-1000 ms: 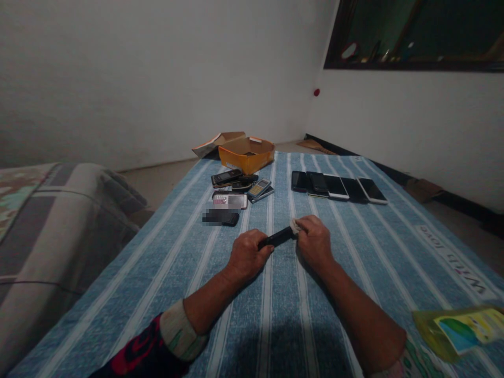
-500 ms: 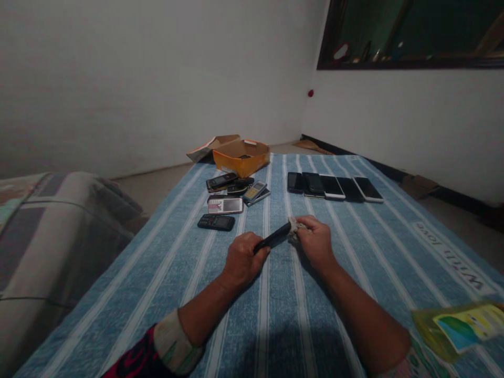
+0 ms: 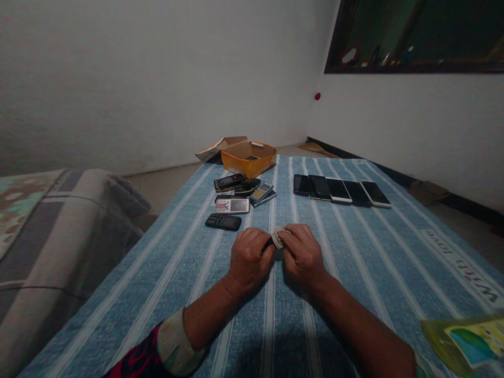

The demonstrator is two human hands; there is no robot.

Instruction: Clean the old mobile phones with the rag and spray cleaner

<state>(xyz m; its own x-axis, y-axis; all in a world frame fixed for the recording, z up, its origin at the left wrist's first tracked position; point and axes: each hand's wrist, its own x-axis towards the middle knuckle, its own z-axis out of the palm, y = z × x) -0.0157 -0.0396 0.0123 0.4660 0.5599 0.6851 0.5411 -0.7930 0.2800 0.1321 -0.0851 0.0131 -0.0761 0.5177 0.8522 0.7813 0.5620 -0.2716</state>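
Note:
Both hands rest close together on a blue striped cloth (image 3: 354, 252). My left hand (image 3: 250, 257) is closed round a dark phone (image 3: 269, 243), almost all of it hidden by the fingers. My right hand (image 3: 301, 254) pinches a small white cloth pad (image 3: 277, 236) and presses it against the phone right beside the left hand's fingers.
Ahead lie several keypad phones (image 3: 236, 197) on the left and a row of several smartphones (image 3: 340, 189) on the right. An orange cardboard box (image 3: 248, 156) stands behind the keypad phones. A rolled grey bedding bundle (image 3: 59, 236) is on the left, a yellow-green packet (image 3: 466, 338) at lower right.
My right hand slid the white pad left along the phone, toward the left hand. The phone, earlier stretched between the hands, is now almost covered.

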